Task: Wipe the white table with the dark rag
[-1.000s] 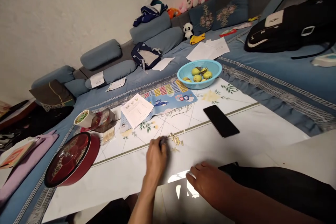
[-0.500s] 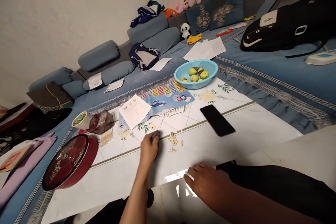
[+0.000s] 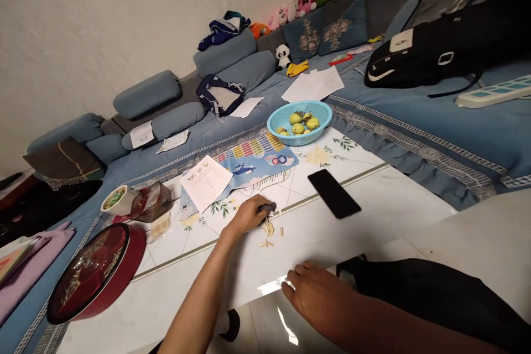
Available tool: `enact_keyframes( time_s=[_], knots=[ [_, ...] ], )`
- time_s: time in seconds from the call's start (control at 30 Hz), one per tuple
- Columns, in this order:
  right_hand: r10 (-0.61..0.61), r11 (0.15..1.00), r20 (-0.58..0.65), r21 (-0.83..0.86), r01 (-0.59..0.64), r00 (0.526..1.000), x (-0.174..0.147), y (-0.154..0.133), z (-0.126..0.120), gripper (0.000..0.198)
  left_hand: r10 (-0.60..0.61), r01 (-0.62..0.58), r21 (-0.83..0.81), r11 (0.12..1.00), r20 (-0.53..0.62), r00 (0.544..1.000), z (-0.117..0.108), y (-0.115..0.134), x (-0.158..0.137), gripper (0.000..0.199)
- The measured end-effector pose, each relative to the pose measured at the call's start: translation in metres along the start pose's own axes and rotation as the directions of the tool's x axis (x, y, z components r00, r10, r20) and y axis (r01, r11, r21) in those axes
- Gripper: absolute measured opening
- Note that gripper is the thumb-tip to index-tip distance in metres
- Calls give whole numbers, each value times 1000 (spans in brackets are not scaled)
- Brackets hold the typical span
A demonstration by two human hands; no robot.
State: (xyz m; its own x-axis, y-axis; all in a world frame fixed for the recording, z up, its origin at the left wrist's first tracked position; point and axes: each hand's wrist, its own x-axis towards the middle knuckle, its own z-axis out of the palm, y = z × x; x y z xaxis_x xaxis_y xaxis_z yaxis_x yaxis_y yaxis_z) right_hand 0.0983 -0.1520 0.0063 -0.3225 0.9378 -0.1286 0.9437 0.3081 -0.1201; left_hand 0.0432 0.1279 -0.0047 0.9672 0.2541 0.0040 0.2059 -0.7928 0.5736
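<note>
Two hands rest on the white table: the right hand lies flat, fingers spread, holding nothing; the left hand pinches a small dark object, with pale, slender seed shells scattered just beside its fingertips.

Head-worn view, down over the table
</note>
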Motion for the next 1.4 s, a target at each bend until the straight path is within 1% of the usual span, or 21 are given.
enact_keyframes(
  time_s=[0.07, 0.17, 0.27, 0.33, 0.4, 0.47, 0.57, 0.63, 0.7, 0.73, 0.8, 0.83, 0.9, 0.93, 0.97, 1.0, 1.07, 1.13, 1.23, 1.3, 1.4],
  knots=[
    [-8, 1000, 10, 7, 8, 1000, -1, -1, -5, 31, 110, -97, -110, 989, 119, 987, -9, 2, 5, 38],
    [2, 1000, 1, 11, -2, 1000, 1, -1, -5, 28, 181, -156, -161, 975, 157, 971, -17, 2, 38, 36],
    [7, 1000, -19, 11, -7, 1000, 5, -1, 3, 28, 220, -185, -161, 970, 242, 945, -10, 7, 82, 32],
    [5, 1000, -21, 16, -5, 1000, 5, -1, 9, 30, 271, -218, -192, 957, 322, 907, 0, 14, 94, 30],
    [15, 1000, -24, 25, -15, 1000, 3, -1, 15, 24, 329, -261, -219, 940, 383, 863, 6, 21, 84, 30],
    [25, 999, -25, 43, -24, 999, 0, -1, 18, 15, 349, -282, -211, 936, 443, 826, 4, 23, 57, 30],
    [36, 997, -11, 68, -35, 999, -7, -1, 18, 13, 265, -235, -127, 964, 558, 786, -17, 17, 12, 29],
    [41, 997, -4, 73, -40, 999, -10, -1, 16, 16, 170, -188, -40, 981, 636, 753, -35, 13, -1, 30],
    [39, 996, 2, 76, -39, 999, -12, -1, 14, 18, 120, -184, 26, 983, 668, 735, -43, 18, 3, 30],
    [30, 996, 11, 83, -30, 1000, -12, -2, 13, 18, 130, -203, 33, 979, 664, 737, -42, 24, 11, 29],
    [10, 995, 38, 98, -14, 999, -11, -3, 11, 17, 213, -271, -4, 962, 633, 744, -29, 42, 31, 28],
    [6, 995, 52, 99, -11, 999, -10, -3, 10, 17, 273, -319, -38, 947, 619, 737, -19, 52, 40, 27],
    [5, 996, 77, 93, -12, 997, -8, -4, 10, 21, 398, -433, -98, 896, 610, 686, 2, 70, 50, 24],
    [6, 996, 87, 87, -14, 996, -7, -4, 10, 25, 448, -487, -112, 866, 608, 655, 10, 74, 49, 21],
    [4, 996, 97, 83, -12, 995, -7, -4, 10, 29, 481, -531, -111, 840, 606, 634, 15, 75, 44, 18],
    [3, 996, 101, 83, -12, 995, -7, -4, 11, 30, 494, -558, -94, 825, 601, 628, 16, 72, 33, 15],
    [12, 996, 98, 91, -21, 995, -8, -4, 12, 26, 461, -554, -33, 832, 598, 656, 5, 55, 3, 12],
    [23, 995, 96, 92, -32, 995, -11, -4, 14, 26, 366, -497, 49, 866, 614, 699, -18, 31, -31, 15],
    [25, 996, 110, 81, -34, 994, -11, -3, 15, 39, 215, -376, 133, 917, 630, 746, -54, 0, -61, 22],
    [11, 997, 115, 78, -20, 993, -9, -3, 14, 41, 159, -289, 135, 948, 586, 795, -69, -10, -60, 26],
    [-24, 997, 150, 72, 13, 988, -2, -3, 9, 40, 99, -183, 151, 971, 441, 892, -75, -16, -35, 31]
  ],
)
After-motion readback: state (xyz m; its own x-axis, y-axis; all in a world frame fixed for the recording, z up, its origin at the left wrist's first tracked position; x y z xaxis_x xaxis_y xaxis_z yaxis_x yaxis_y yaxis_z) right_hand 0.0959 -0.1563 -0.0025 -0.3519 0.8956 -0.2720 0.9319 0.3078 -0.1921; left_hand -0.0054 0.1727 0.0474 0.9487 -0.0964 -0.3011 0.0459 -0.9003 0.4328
